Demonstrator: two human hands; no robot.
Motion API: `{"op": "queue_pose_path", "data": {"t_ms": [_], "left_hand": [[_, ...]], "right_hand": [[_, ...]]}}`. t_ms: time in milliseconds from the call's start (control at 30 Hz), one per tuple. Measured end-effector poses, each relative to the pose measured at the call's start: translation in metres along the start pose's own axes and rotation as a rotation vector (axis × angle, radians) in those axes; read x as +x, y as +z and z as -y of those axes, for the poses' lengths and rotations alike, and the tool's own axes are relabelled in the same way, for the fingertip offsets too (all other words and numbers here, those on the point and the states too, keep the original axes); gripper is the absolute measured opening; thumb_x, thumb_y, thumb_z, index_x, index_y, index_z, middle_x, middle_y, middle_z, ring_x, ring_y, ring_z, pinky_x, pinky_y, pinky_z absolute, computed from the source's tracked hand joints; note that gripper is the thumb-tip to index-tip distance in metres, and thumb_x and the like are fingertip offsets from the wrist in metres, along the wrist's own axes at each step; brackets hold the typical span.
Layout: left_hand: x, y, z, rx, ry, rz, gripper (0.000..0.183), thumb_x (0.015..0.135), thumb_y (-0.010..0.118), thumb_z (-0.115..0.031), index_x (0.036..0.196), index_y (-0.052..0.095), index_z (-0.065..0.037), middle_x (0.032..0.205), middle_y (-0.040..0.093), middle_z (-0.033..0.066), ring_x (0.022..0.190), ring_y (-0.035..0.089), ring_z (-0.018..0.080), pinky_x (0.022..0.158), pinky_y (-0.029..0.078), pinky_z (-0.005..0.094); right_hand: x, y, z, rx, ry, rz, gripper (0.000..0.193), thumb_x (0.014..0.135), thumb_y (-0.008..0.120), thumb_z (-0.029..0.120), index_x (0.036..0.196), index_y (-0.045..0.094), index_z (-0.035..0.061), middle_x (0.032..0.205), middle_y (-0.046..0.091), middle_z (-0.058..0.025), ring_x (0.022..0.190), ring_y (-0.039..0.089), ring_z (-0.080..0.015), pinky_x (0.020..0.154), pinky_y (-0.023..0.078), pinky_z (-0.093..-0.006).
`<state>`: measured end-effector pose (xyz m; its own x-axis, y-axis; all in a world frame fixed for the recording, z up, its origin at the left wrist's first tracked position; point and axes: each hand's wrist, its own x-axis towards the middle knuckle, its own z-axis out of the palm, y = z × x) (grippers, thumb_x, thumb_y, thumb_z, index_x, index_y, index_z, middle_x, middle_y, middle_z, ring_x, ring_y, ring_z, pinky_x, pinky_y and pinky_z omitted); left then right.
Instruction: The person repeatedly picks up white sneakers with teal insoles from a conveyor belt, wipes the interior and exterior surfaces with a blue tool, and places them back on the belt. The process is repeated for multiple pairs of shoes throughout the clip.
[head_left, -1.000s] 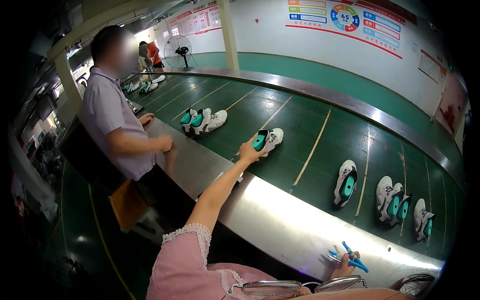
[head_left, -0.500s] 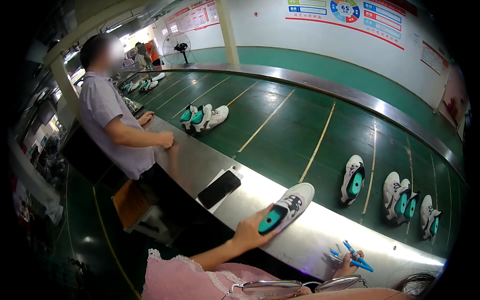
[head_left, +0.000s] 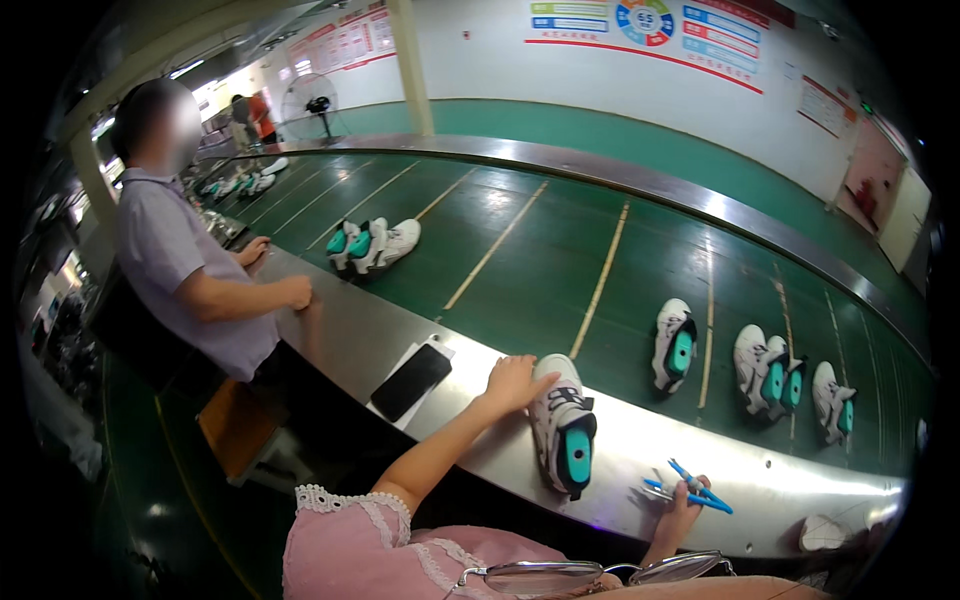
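A white and pale pink sneaker [head_left: 551, 421] with black laces and a teal insert in its opening rests on the metal ledge, toe pointing away from me. My left hand [head_left: 513, 385] grips it at the toe, thumb lying across the upper. To the right, low over the same ledge, my right hand [head_left: 680, 515] is closed around a blue-handled tool [head_left: 708, 500]. Its two blue arms form a V with silvery parts between; the exact kind is not clear.
Beyond the metal ledge [head_left: 470, 362] runs a green conveyor belt [head_left: 500, 255] with yellowish cross lines. More sneakers [head_left: 674, 345] stand on it to the right and far left. A black phone [head_left: 411, 382] lies on paper. A person [head_left: 190, 240] sits at the left beside a wooden stool [head_left: 235, 430].
The sneaker has turned, so its toe now points away and its heel toward me. My left hand has gone from the heel to the toe. The right hand still holds the tool.
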<state>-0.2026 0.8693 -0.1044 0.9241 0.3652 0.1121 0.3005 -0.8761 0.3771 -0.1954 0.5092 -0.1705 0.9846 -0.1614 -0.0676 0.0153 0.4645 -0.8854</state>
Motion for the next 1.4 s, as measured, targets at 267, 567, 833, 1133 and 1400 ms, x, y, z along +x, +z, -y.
{"op": "queue_pose_path", "data": {"t_ms": [267,567,833,1133,1400], "left_hand": [[0.047,0.043,-0.033,-0.855,-0.057,0.145,0.056,0.061,0.077,-0.045,0.089,0.060,0.000,0.087,0.062,0.0111,0.082,0.061,0.0203,0.076,0.048,0.0324],[-0.057,-0.075,-0.104,-1.090,0.612,0.120,0.045,0.058,0.084,-0.013,0.095,0.058,-0.006,0.095,0.066,0.0086,0.089,0.063,0.0161,0.079,0.049,0.0289],[-0.090,-0.082,-0.114,-1.043,0.541,-0.006,0.041,0.060,0.081,-0.011,0.097,0.067,-0.004,0.092,0.068,0.0093,0.082,0.065,0.0181,0.076,0.050,0.0271],[-0.085,-0.077,-0.116,-1.007,0.550,-0.069,0.041,0.060,0.081,-0.013,0.098,0.066,-0.005,0.091,0.067,0.0107,0.079,0.066,0.0210,0.072,0.051,0.0278],[-0.084,-0.077,-0.115,-1.037,0.566,-0.075,0.043,0.059,0.079,-0.010,0.099,0.066,-0.005,0.093,0.067,0.0111,0.081,0.065,0.0225,0.073,0.050,0.0289]], "right_hand": [[-0.002,-0.002,0.001,0.040,0.009,0.044,0.038,0.083,0.059,0.001,0.115,0.041,0.0112,0.092,0.048,0.0010,0.075,0.046,-0.0045,0.061,0.038,-0.0168],[-0.010,0.006,-0.001,0.053,-0.037,-0.045,0.035,0.082,0.059,0.001,0.110,0.042,0.0126,0.091,0.048,0.0016,0.073,0.046,-0.0036,0.057,0.038,-0.0158],[-0.068,0.090,0.086,-0.113,-0.550,-0.164,0.030,0.073,0.054,0.011,0.098,0.039,0.0075,0.089,0.036,-0.0022,0.074,0.039,-0.0105,0.069,0.035,-0.0208],[-0.110,0.141,0.109,-0.550,-0.994,-0.226,0.042,0.082,0.060,0.036,0.078,0.027,0.0103,0.070,0.033,0.0000,0.061,0.035,-0.0102,0.054,0.025,-0.0211],[-0.118,0.128,0.111,-0.999,-0.905,-0.135,0.050,0.081,0.055,0.047,0.049,0.028,0.0198,0.057,0.032,0.0061,0.070,0.030,-0.0078,0.069,0.021,-0.0279]]}}
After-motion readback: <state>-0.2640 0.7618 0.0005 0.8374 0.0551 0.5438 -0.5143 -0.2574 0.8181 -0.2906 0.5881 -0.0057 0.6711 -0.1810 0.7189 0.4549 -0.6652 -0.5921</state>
